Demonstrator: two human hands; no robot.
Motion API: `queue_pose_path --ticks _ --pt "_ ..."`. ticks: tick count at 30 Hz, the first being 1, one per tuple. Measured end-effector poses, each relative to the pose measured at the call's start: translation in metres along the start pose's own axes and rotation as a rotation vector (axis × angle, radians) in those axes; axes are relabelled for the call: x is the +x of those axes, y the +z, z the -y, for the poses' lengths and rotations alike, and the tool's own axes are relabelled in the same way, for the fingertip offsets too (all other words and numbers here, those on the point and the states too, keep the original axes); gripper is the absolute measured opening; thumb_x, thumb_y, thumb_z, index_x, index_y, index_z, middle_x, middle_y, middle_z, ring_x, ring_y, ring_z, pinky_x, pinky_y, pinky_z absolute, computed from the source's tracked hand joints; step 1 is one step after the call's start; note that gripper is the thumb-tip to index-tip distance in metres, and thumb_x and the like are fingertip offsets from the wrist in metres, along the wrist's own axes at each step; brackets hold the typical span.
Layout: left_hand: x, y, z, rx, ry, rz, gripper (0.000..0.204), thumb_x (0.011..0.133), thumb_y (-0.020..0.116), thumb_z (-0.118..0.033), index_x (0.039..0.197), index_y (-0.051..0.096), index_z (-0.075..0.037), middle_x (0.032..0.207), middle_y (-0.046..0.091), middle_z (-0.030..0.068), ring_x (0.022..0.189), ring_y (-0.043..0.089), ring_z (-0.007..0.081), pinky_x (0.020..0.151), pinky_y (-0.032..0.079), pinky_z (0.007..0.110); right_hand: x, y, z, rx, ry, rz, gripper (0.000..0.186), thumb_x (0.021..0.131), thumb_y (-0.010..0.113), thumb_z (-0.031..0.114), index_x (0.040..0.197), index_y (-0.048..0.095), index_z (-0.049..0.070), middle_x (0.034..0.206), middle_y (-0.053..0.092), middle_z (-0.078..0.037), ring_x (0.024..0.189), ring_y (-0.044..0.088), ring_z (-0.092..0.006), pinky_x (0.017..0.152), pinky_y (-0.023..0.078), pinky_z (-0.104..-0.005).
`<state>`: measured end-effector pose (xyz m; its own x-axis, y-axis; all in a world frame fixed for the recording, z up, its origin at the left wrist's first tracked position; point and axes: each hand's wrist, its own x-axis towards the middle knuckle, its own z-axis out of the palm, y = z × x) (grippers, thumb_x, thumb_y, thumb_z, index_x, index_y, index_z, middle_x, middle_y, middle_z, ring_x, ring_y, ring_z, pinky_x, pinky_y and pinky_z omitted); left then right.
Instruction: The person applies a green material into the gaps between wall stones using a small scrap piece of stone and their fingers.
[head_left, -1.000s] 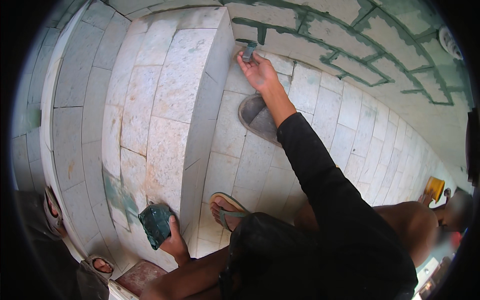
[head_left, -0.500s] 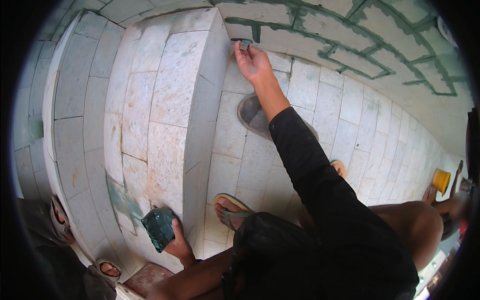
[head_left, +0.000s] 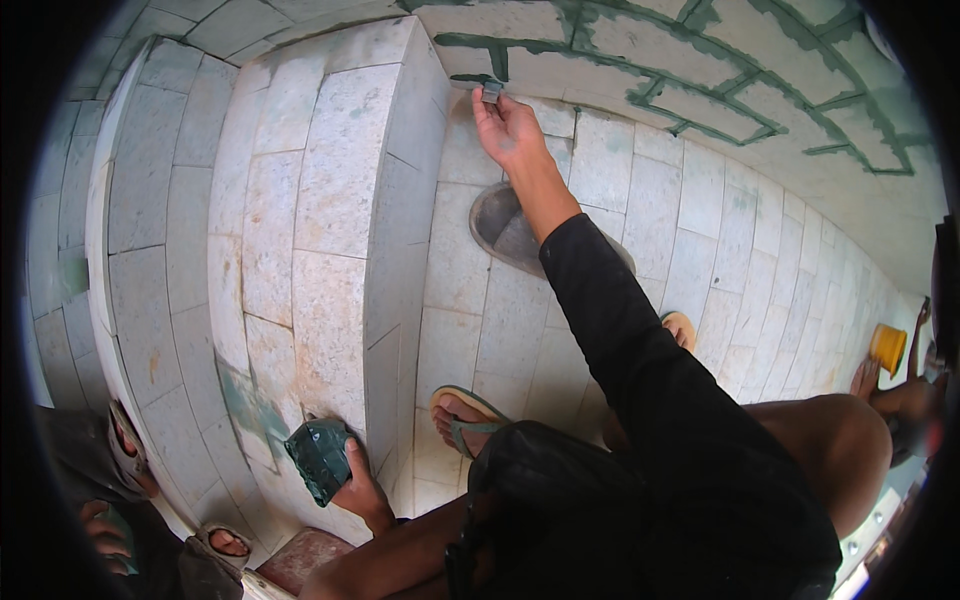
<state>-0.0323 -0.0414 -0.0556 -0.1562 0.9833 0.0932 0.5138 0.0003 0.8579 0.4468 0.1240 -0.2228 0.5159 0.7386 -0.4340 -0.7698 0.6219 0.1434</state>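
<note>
My right hand (head_left: 510,130) reaches up, fingers gripping a small grey flat tool (head_left: 492,92) at a dark green smeared joint on the white wall (head_left: 540,75), low down beside the tiled ledge (head_left: 330,190). My left hand (head_left: 362,485) holds a glossy dark green lump or pack of paste (head_left: 315,460) over the ledge, near a green-stained patch. Below my right wrist lies a dark slipper (head_left: 492,228) on the tiled floor (head_left: 455,280), partly hidden by my arm. My sandalled foot (head_left: 460,410) is beside the ledge.
At the lower left are another person's feet (head_left: 228,540) and hand (head_left: 105,535), with something green in it, near a reddish board (head_left: 305,555). A yellow bucket (head_left: 887,348) and another blurred person (head_left: 895,400) are at the far right. A raised edge (head_left: 100,250) runs along the left.
My right hand has moved slightly up and left, and the tool in it has changed angle. The view has shifted a little. The other person's hand has appeared at the lower left.
</note>
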Motion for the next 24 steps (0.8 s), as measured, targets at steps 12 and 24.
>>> queue_pose_path --ticks 12,24 --pt "0.000 0.002 -0.006 0.019 0.024 -0.006 0.042 0.092 0.076 0.002 0.130 0.060 0.005 0.118 0.069 0.0105 0.099 0.066 0.0177 0.089 0.056 0.032 -0.015 0.012 -0.003 0.002 0.037 -0.082 0.020 0.109 0.039 0.003 0.124 0.045 -0.009 0.122 0.050 -0.020 0.103 0.056 -0.0293 0.100 0.059 -0.0424" --pt "0.000 0.004 -0.011 -0.005 -0.012 0.008 0.045 0.092 0.075 0.003 0.133 0.057 0.005 0.121 0.068 0.0112 0.102 0.066 0.0180 0.090 0.056 0.031 -0.008 0.000 -0.033 -0.573 -0.347 -0.291 0.040 0.104 0.052 0.003 0.143 0.041 0.006 0.119 0.057 -0.015 0.097 0.061 -0.0240 0.085 0.063 -0.0466"
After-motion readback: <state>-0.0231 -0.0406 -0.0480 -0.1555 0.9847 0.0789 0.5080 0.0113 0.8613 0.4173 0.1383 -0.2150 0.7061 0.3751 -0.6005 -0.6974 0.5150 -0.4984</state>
